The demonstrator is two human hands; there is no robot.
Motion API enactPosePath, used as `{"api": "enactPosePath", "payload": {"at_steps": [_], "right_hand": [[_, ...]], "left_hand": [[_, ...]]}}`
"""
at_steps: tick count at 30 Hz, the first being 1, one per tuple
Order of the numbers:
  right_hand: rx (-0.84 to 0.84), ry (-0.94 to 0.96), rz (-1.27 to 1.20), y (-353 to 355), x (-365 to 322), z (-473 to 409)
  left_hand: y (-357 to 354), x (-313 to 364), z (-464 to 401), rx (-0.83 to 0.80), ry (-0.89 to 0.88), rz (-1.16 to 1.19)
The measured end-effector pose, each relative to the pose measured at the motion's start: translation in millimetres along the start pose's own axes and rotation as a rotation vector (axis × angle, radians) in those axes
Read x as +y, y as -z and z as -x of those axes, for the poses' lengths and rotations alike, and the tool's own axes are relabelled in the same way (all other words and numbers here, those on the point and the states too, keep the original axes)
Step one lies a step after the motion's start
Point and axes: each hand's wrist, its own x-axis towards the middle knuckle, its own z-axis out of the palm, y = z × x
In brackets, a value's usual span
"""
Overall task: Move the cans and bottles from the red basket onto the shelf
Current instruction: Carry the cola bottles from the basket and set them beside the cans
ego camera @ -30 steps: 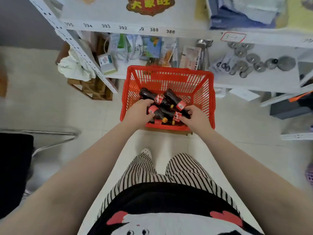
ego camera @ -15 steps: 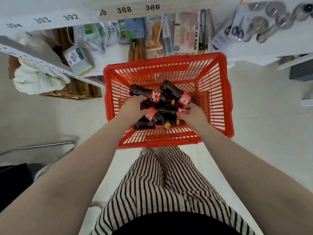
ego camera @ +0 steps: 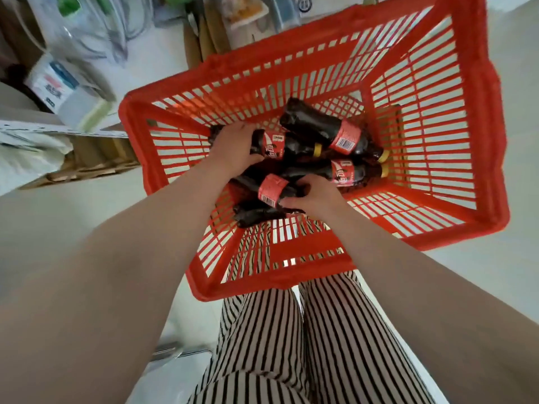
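Left hand (ego camera: 233, 147) hides one cola bottle's (ego camera: 272, 145) base, fingers curled around it; right hand (ego camera: 313, 195) grips another bottle (ego camera: 269, 189) in the red basket (ego camera: 437, 237).

Both hands are reaching into the red basket (ego camera: 478, 118): the left hand (ego camera: 233, 145) is wrapping around one dark cola bottle (ego camera: 272, 144), while the right hand (ego camera: 313, 195) is gripping another cola bottle (ego camera: 262, 191) lying nearer the striped trousers (ego camera: 291, 345).

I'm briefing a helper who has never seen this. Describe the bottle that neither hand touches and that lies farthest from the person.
Find the red basket on the floor below the shelf. Inside lies a heap of dark cola bottles; take the farthest bottle, top right of the heap. Unlike its neighbours, it lies uppermost with its barcode showing, clear of the left hand and right hand.
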Motion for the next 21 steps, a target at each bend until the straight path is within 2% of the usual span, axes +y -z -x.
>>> {"api": "enactPosePath", "payload": {"at_steps": [4,11,16,21], "right_hand": [[-0.019,0.049,-0.004,-3.7,0.5,-4.3],[-0.013,0.059,-0.098,23.8,0.1,-3.3],[0.07,-0.074,-0.495,53.9,-8.9,-7.9],[0.202,-0.137,-0.922,37.7,-23.3,-9.7]], "left_hand": [[-8.3,-5.6,-10.7,-0.011,-0.04,-0.249],[1.8,-5.4,-16.6,0.021,-0.103,-0.304],[2.9,-12.9,-10.8,-0.011,-0.088,-0.166],[8.6,-21.1,-15.3,-0.115,-0.068,-0.075]]}}
